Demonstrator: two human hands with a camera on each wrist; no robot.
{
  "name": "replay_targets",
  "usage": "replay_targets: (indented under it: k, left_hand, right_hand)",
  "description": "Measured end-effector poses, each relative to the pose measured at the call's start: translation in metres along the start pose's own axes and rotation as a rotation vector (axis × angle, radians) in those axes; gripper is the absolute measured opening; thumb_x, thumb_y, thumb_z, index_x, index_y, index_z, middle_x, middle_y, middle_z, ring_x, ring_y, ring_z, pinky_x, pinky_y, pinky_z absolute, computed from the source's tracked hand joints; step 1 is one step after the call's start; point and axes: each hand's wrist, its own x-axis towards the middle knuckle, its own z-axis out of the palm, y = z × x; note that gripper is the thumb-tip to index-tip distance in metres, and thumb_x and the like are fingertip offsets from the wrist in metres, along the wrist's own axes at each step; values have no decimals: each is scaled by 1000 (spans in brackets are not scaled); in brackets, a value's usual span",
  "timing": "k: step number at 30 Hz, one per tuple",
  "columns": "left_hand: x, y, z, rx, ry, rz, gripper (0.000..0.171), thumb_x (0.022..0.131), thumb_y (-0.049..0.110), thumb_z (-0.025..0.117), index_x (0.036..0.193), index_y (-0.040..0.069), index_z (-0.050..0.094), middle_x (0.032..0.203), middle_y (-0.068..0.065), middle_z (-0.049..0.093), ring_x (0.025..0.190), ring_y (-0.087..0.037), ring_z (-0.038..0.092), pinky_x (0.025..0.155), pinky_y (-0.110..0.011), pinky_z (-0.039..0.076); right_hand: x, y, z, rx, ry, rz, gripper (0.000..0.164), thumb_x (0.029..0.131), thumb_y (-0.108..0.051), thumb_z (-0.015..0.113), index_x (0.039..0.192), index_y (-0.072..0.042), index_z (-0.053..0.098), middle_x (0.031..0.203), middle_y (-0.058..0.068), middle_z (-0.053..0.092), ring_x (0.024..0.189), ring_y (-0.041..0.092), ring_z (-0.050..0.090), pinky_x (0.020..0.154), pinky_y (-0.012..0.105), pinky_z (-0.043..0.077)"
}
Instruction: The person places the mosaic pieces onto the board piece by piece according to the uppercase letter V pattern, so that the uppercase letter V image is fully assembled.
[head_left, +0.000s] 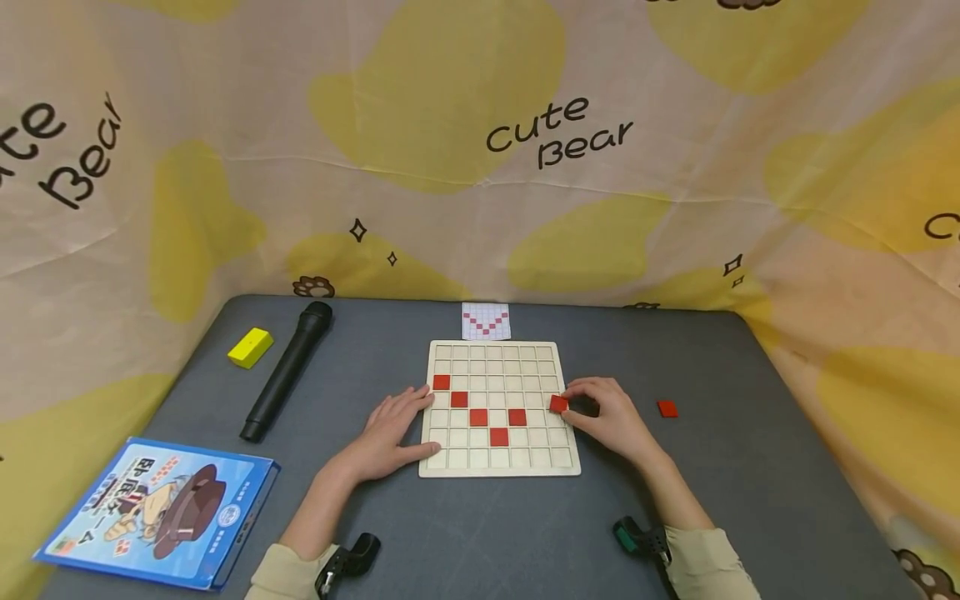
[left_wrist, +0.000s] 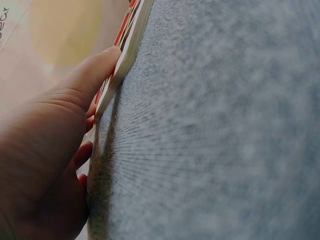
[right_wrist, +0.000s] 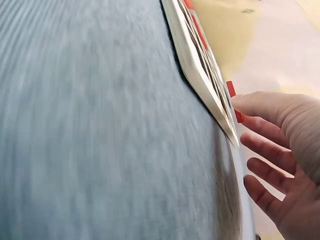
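Observation:
A pale grid board [head_left: 459,458] lies flat on the grey table, with several red square tiles set in its cells, stepping down from the left and up again. At the board's left edge rests my left hand [head_left: 388,437], its thumb [left_wrist: 102,65] and fingertips touching the rim. My right hand [head_left: 617,417] pinches a red square tile [head_left: 558,404] between thumb and fingers over the right side of the board. In the right wrist view this tile [right_wrist: 230,89] stands slightly above the surface, the other fingers spread loosely below. Another red tile [head_left: 667,409] lies on the table to the right.
Behind the board lies a small pattern card [head_left: 486,322] with red squares in a V. On the left are a yellow block [head_left: 251,347], a black microphone [head_left: 287,371] and a blue boxed book [head_left: 157,512]. A printed cloth [head_left: 450,233] hangs behind the table.

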Motion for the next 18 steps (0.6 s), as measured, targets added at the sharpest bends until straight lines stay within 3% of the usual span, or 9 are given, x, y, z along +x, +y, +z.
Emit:
replay_targets:
  k: [18]
  left_hand:
    - [1,-1,2,1,6,-4,77,89,44,69,148,6,39,158,-11,28,146,-34,17,115,-57,8]
  right_hand:
    - [21,-11,22,-1,-34,-84,24,83,-17,77,106,-12,73,118,8,65,113,30,51,96,53,41]
